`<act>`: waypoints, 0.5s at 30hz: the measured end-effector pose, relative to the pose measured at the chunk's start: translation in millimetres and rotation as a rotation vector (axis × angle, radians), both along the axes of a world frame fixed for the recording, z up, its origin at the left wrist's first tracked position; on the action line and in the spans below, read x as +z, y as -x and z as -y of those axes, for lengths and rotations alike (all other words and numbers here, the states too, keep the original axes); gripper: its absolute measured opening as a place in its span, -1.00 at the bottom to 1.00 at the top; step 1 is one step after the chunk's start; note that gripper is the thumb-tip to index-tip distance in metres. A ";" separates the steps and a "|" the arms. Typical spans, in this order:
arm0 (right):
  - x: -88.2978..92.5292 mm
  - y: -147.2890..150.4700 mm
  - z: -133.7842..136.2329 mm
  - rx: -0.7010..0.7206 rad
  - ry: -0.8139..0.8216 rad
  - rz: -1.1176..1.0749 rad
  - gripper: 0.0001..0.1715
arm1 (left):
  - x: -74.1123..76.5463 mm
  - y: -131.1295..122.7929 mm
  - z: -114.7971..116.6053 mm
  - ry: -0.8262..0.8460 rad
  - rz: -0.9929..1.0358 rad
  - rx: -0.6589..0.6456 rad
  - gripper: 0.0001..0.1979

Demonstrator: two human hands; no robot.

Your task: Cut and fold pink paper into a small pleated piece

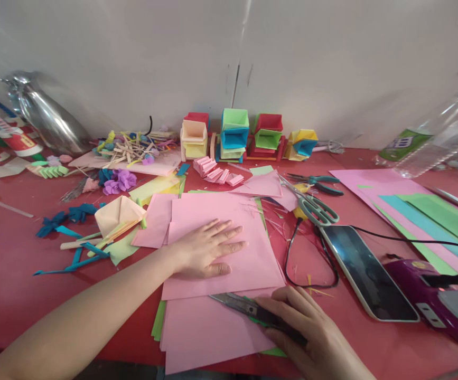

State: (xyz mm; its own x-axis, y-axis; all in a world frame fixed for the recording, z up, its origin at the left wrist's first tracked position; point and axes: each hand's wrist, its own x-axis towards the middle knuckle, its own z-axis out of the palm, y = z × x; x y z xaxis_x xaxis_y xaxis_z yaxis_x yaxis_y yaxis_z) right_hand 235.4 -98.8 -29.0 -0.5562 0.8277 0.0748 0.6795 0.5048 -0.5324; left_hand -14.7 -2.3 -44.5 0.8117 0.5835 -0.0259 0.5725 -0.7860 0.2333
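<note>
My left hand (203, 250) lies flat on a pink paper sheet (248, 264), its fingers spread and pointing right. Below it, my right hand (300, 322) is wrapped round a dark utility knife (260, 312) with green parts. The blade points left and lies over a lower pink sheet (208, 332), just below the edge of the upper one. Green paper (158, 322) sticks out from under the stack at the left.
Scissors (318, 208), a phone (369, 272) with a cable and a purple device (430, 295) lie at the right. Folded paper boxes (234, 137) stand along the wall. Blue paper strips (82, 258) lie left; a metal jug (48, 113) and a plastic bottle (430, 137) stand behind.
</note>
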 end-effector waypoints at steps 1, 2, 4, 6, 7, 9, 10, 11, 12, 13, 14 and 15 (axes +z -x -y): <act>-0.3 1.3 -0.2 0.002 0.006 -0.002 -0.65 | 0.1 0.0 0.1 -0.001 0.000 0.001 -0.35; -0.6 2.6 -0.3 0.005 0.012 -0.006 -0.64 | 0.3 0.1 0.3 -0.002 -0.002 0.003 -0.35; -1.2 4.6 0.1 0.009 0.017 -0.014 -0.63 | 0.6 0.1 0.6 -0.004 -0.005 0.003 -0.36; -1.7 5.3 0.9 0.015 0.021 -0.016 -0.64 | 0.7 0.2 0.7 -0.007 -0.006 0.003 -0.37; -1.9 5.1 1.4 0.018 0.024 -0.014 -0.65 | 0.6 0.2 0.7 -0.008 -0.006 0.002 -0.37; -1.9 4.2 2.0 0.021 0.021 -0.011 -0.65 | 0.3 0.2 0.5 -0.009 -0.009 0.003 -0.37; -1.8 3.8 2.1 0.024 0.020 -0.007 -0.66 | 0.2 0.1 0.3 -0.010 -0.012 0.004 -0.37; -1.6 3.5 2.0 0.025 0.016 -0.004 -0.65 | 0.0 0.0 0.1 -0.010 -0.015 0.004 -0.36; -1.4 3.5 1.7 0.026 0.014 -0.002 -0.65 | 0.0 -0.2 -0.1 -0.010 -0.018 0.004 -0.36; -1.1 3.9 1.3 0.027 0.013 -0.001 -0.65 | 0.0 -0.5 -0.2 -0.012 -0.021 0.004 -0.36; -0.8 4.4 0.8 0.028 0.016 0.000 -0.65 | 0.1 -0.7 -0.3 -0.012 -0.024 0.005 -0.36; -0.5 5.2 0.4 0.029 0.021 -0.001 -0.65 | 0.3 -0.9 -0.4 -0.011 -0.027 0.004 -0.36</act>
